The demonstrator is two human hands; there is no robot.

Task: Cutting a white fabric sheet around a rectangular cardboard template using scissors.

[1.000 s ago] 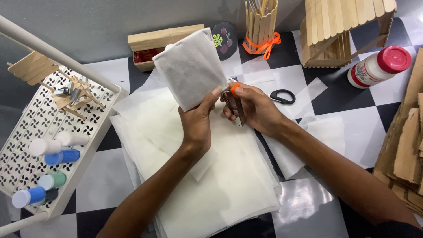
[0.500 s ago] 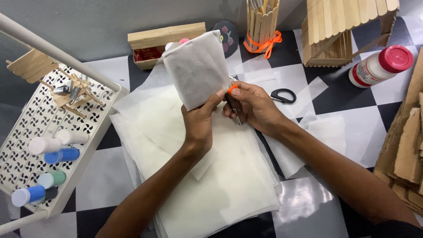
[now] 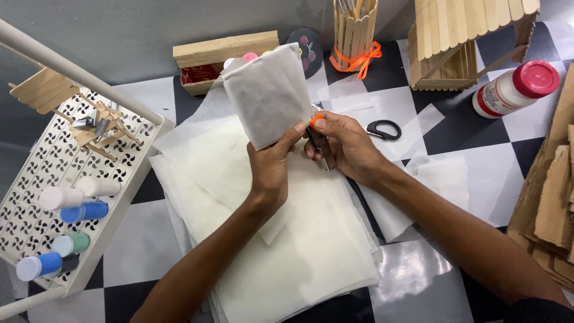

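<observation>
The worktop (image 3: 149,251) was a glossy black-and-white chequered surface, backed by a plain grey wall (image 3: 119,24) along its far edge. A thick stack of white sheets (image 3: 287,251) covered its middle. Above the stack, the left hand (image 3: 272,170) pinched a folded white sheet (image 3: 269,96) upright by its lower corner, thumb on the near face. The right hand (image 3: 350,146) was closed around a small cutter (image 3: 320,140) with an orange tip, held just beside that corner (whether the blade touched the sheet could not be told).

At the left edge stood a white perforated tray (image 3: 42,173) holding paint bottles (image 3: 78,203) and a small stick model (image 3: 95,128). Along the far edge sat a wooden box (image 3: 224,51), a stick cup (image 3: 353,36) tied with orange ribbon and a stick house (image 3: 460,42). A red-capped bottle (image 3: 514,87) lay near the far right corner, cardboard scraps (image 3: 550,197) at the right edge, and black scissors (image 3: 382,128) just beyond the right hand
</observation>
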